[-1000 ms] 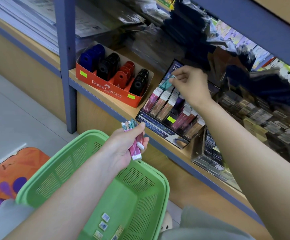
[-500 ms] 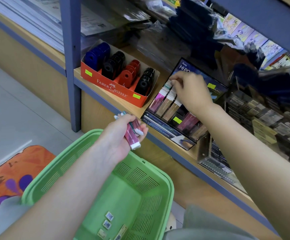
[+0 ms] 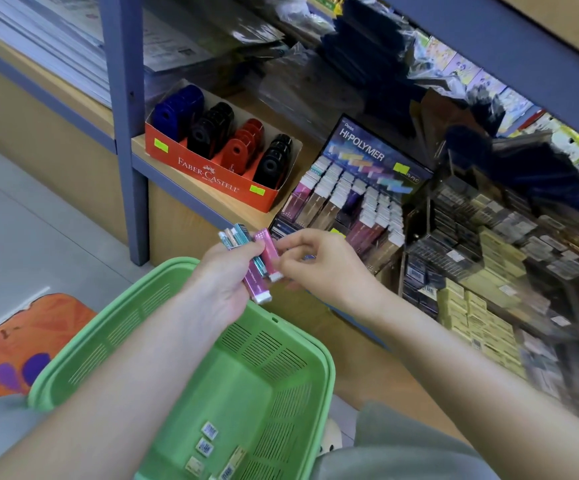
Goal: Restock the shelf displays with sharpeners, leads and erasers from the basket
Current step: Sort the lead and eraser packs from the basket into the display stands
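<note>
My left hand (image 3: pixel 224 278) grips a bunch of slim erasers in pink and teal sleeves (image 3: pixel 251 259) above the green basket (image 3: pixel 115 336). My right hand (image 3: pixel 319 263) is right beside it, its fingertips pinching the pink eraser (image 3: pixel 270 254) at the edge of the bunch. Behind my hands on the shelf stands the black Hi-Polymer eraser display (image 3: pixel 354 195), its rows holding several erasers. To its left sits the red Faber-Castell sharpener box (image 3: pixel 212 174) with blue, black and red sharpeners. Several small packets (image 3: pixel 208 445) lie on the basket's floor.
A blue shelf post (image 3: pixel 127 133) rises left of the sharpener box. Stacked boxes of stationery (image 3: pixel 482 306) fill the shelf to the right. An orange mat (image 3: pixel 11 344) lies on the grey floor at the left. The upper shelf's blue edge (image 3: pixel 509 46) overhangs.
My right hand has left the eraser display and come down to the bunch in my left hand, where it now pinches a pink eraser. My left hand rose slightly.
</note>
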### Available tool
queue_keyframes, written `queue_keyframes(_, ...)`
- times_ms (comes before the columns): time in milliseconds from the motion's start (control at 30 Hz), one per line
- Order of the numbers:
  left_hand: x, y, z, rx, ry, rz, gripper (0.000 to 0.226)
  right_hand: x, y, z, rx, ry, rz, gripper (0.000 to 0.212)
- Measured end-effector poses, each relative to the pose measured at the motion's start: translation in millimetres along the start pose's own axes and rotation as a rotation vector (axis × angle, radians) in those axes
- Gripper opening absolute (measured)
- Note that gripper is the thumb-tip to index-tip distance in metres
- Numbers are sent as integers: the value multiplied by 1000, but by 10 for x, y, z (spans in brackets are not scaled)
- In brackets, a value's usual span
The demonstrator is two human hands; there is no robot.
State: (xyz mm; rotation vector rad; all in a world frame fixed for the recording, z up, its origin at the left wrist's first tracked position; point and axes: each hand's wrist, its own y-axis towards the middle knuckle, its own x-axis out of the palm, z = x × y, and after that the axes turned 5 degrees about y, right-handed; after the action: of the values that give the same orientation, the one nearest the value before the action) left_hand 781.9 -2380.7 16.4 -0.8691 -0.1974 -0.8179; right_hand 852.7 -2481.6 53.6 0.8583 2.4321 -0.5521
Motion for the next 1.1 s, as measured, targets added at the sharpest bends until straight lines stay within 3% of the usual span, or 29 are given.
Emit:
queue_keyframes(133, 30, -22, -23, -25, -4, -94, 12, -154, -124, 13, -58, -72, 82, 20)
queue_keyframes(333, 66, -63, -46, -71, -1, -116, 13, -841, -170, 99, -211, -69, 529, 14)
queue_keyframes(433, 69, -63, -46, -79, -18, -109, 17, -1111, -180, 216, -223, -179, 645, 21)
queue_keyframes(700, 107, -88, -72, -96, 11, -72, 13, -1204, -36, 342, -220, -422, 547, 17)
queue_keyframes(867, 108, -83, -88, -91, 129, -89, 24, -1096, 97, 431, -192, -551, 426, 15)
queue_keyframes(1000, 110, -71, -98, -65, 204, -113, 32, -1046, 122, 494, -220, -648, 499, 9)
queue_keyframes(1100, 87, -53, -105, -28, 307, -128, 36, -905, 29, 393, -294, -556, 581, 12)
